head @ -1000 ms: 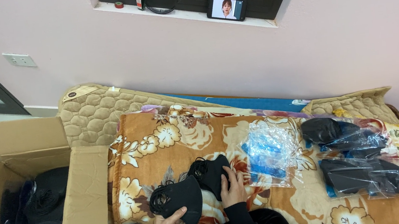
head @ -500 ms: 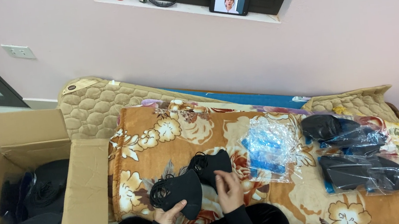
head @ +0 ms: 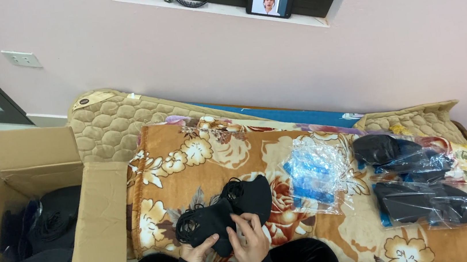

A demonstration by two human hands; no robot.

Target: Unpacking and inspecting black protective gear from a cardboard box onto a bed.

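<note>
We sit at a bed spread with a flowered blanket (head: 201, 152), a soft flat place for sorting. An open cardboard box (head: 34, 163) of dark cloth stands at our left, within reach. Packed bags (head: 418, 186) lie at the right, empty clear bags (head: 314, 171) between. Our left hand (head: 199, 251) and right hand (head: 251, 244), close together, pinch black masks (head: 224, 210) just above the blanket.

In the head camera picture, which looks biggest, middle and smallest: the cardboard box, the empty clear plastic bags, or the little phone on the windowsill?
1. cardboard box, though it is cut off by the picture edge
2. clear plastic bags
3. phone, which also sits farther away
</note>
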